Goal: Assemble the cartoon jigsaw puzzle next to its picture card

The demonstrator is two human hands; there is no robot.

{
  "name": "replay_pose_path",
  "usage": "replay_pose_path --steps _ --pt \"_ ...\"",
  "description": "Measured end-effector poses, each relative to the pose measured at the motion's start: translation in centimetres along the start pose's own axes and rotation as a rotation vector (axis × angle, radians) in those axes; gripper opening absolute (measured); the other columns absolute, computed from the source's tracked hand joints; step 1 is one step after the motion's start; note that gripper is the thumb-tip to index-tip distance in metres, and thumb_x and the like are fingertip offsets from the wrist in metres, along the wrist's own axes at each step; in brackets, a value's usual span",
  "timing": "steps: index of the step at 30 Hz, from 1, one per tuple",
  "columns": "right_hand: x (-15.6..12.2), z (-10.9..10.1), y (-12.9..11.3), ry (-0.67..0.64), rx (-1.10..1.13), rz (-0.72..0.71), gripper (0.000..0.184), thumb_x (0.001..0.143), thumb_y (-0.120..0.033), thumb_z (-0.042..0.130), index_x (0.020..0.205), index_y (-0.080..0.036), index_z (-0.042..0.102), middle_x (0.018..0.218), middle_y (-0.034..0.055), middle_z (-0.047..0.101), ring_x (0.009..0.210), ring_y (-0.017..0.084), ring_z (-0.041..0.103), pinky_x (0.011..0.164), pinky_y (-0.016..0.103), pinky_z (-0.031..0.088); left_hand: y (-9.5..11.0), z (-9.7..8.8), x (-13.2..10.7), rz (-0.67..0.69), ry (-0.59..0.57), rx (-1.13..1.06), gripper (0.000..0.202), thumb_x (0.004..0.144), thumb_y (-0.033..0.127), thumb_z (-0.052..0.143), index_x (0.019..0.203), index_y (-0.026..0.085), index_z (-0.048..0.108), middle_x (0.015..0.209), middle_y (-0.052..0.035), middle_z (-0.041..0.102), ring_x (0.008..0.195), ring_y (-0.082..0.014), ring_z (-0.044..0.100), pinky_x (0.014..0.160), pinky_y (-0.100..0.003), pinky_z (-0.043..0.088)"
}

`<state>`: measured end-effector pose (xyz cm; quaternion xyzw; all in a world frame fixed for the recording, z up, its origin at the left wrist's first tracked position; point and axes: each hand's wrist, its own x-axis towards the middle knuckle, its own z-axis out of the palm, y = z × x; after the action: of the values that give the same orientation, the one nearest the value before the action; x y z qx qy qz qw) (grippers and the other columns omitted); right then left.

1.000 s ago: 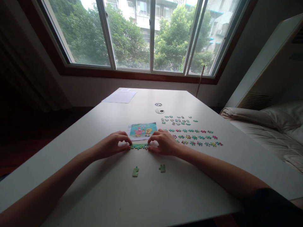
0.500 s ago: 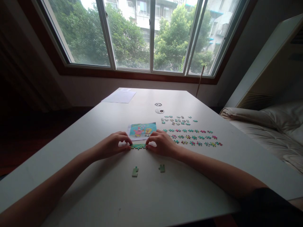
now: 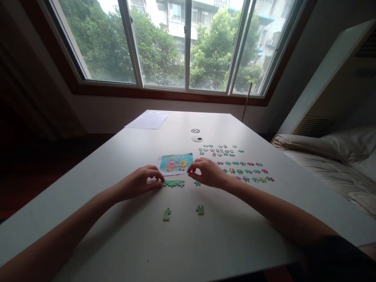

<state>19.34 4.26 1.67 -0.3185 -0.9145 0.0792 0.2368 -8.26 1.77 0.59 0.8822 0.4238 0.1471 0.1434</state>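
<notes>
A short strip of joined green puzzle pieces [image 3: 174, 183] lies on the white table, just below a printed cartoon picture [image 3: 175, 163]. My left hand [image 3: 143, 179] has its thumb and index finger closed on the strip's left end. Apart from the strip, my right hand [image 3: 209, 172] is over the lower right corner of the picture. Its fingers are curved and slightly apart, and I see nothing in them. Beneath that hand lies a loose puzzle piece [image 3: 197, 183]. Nearer to me are two separate green pieces, a left one [image 3: 167, 214] and a right one [image 3: 200, 210].
Rows of loose puzzle pieces [image 3: 241, 171] spread to the right, partly behind my right hand. Two round items [image 3: 197, 139] lie farther back. White paper [image 3: 148, 120] rests at the table's far left. A cushioned seat [image 3: 329, 156] stands beyond the right edge.
My right hand has let go of the strip's right end and shifted right and slightly up. The loose piece beneath it now shows. My left hand stays at the strip.
</notes>
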Motion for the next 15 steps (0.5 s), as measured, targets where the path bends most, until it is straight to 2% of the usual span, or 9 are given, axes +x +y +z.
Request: replay_pose_path --steps 5,9,15 --pt "-1.9 -1.9 1.2 -0.051 -0.09 0.043 0.008 0.078 -0.015 0.064 0.079 -0.019 0.071 0.074 0.0031 0.066 0.069 0.014 0.056 0.063 0.025 0.041 0.0 -0.3 0.0 0.006 -0.004 -0.002 0.027 0.085 0.042 0.053 0.094 0.022 0.069 0.09 -0.0058 0.062 0.08 -0.0175 0.058 0.072 -0.025 0.046" --pt "-3.7 -1.1 1.0 -0.014 -0.096 0.058 0.006 0.078 -0.02 0.065 0.079 -0.02 0.071 0.073 0.0029 0.066 0.068 0.014 0.056 0.064 0.027 0.04 -0.1 -0.4 -0.1 0.005 -0.01 -0.014 0.028 0.084 0.043 0.054 0.094 0.023 0.07 0.092 -0.0057 0.063 0.082 -0.018 0.058 0.073 -0.025 0.046" --pt "-4.6 0.6 0.3 0.054 -0.093 0.076 0.007 0.078 -0.017 0.064 0.079 -0.02 0.07 0.074 0.0025 0.066 0.071 0.015 0.055 0.069 0.028 0.041 -0.1 -0.3 0.0 0.008 -0.023 0.013 0.025 0.085 0.04 0.054 0.093 0.023 0.07 0.091 -0.0056 0.063 0.081 -0.0174 0.058 0.073 -0.025 0.045"
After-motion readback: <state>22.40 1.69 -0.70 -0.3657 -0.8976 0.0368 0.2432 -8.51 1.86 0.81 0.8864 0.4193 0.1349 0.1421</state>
